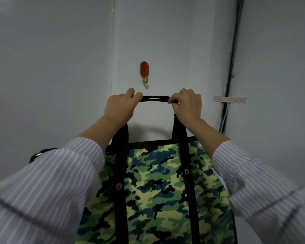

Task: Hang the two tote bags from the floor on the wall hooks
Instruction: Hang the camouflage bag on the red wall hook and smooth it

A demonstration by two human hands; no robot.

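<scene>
Camouflage tote bag (158, 191) raised against wall (51, 59), black handle straps (155, 99) stretched taut between left hand (121, 107) and right hand (187, 104), both closed on them, just below red wall hook (144, 72). Step: hanging. Next, probably: lift straps over hook tip, lower.

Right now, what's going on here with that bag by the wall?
A person in a striped shirt is holding a camouflage tote bag up against a grey wall. The left hand and the right hand each grip the black straps, pulling them taut between them. The straps sit just below a red wall hook and are not on it yet, so the bag hangs from the hands alone. No second bag is clearly in view.
</scene>
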